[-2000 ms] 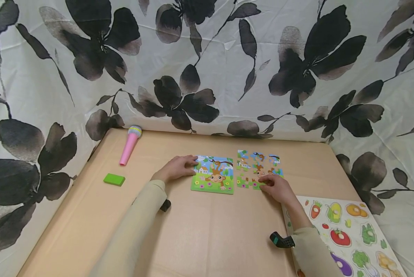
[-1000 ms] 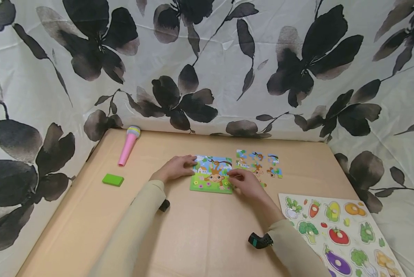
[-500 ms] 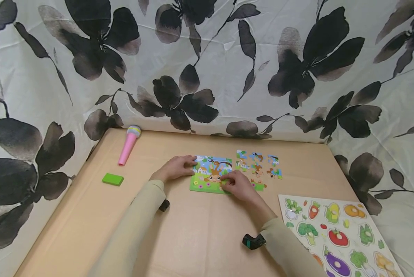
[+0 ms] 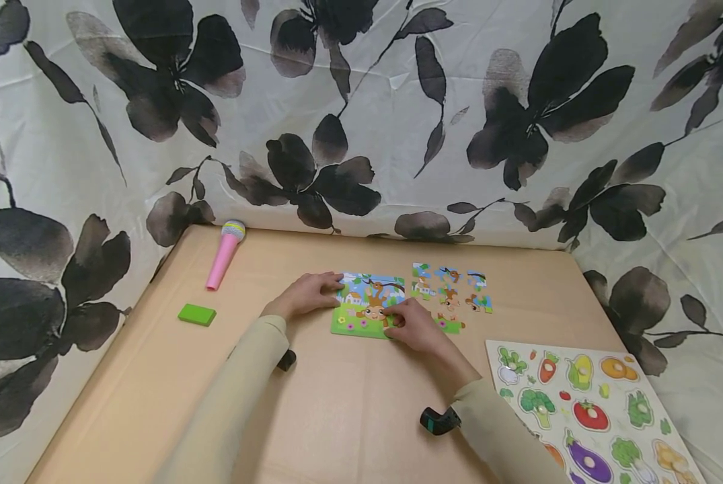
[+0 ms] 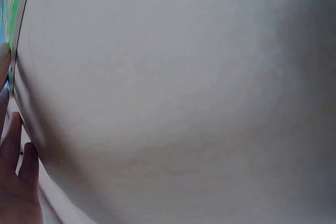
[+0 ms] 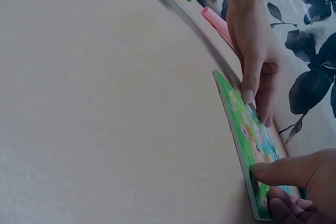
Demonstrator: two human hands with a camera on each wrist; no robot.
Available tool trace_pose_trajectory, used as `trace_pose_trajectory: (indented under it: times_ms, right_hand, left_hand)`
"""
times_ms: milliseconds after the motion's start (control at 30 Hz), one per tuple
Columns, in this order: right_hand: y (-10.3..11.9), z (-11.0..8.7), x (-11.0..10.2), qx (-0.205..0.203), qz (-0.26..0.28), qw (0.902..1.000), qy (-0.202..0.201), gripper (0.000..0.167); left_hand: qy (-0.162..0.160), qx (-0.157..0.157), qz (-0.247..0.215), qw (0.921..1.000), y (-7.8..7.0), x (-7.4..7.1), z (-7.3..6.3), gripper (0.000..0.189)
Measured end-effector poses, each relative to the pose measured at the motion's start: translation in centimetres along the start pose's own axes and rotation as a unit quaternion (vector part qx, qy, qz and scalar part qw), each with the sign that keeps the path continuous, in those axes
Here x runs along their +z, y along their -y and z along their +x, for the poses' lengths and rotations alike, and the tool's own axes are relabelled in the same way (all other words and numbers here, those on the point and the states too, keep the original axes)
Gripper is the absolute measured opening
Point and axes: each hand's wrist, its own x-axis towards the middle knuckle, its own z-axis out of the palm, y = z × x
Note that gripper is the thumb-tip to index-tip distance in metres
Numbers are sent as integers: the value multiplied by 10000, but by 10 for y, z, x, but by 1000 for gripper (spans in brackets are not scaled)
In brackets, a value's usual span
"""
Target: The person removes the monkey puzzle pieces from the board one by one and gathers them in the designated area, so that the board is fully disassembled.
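Note:
A square monkey picture puzzle board [image 4: 361, 321] lies in the middle of the table in the head view. My left hand [image 4: 303, 294] rests at its left edge; in the right wrist view that thumb [image 6: 248, 95] touches the board's edge. My right hand [image 4: 420, 327] is over the board's lower right part, thumb and index finger pinching a small puzzle piece, mostly hidden by the fingers. The right thumb [image 6: 261, 170] lies over the board in the right wrist view. Several loose puzzle pieces [image 4: 449, 298] lie in rows right of the board.
A pink toy microphone [image 4: 218, 263] and a green block [image 4: 197, 314] lie on the left. A white vegetable picture board [image 4: 556, 395] sits at front right, by the right forearm. Floral cloth [image 4: 391, 128] hangs behind the table [image 4: 337, 417].
My right hand has moved left from the loose pieces to the board's lower right, and the bottom right loose piece is gone from its row. My left hand has stayed put.

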Motion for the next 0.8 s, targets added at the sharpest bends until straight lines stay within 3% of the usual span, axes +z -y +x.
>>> trace_pose_trajectory:
  times_ms: [400,800]
  right_hand:
    - [0,6,-2,296,81,9989,343,34]
    - [1,5,-1,420,179,9985,294,31]
  left_hand:
    - [-18,14,-35,10000,-1,-1,-2,48]
    - [16,-21,8,10000,-4,-1,-2,48]
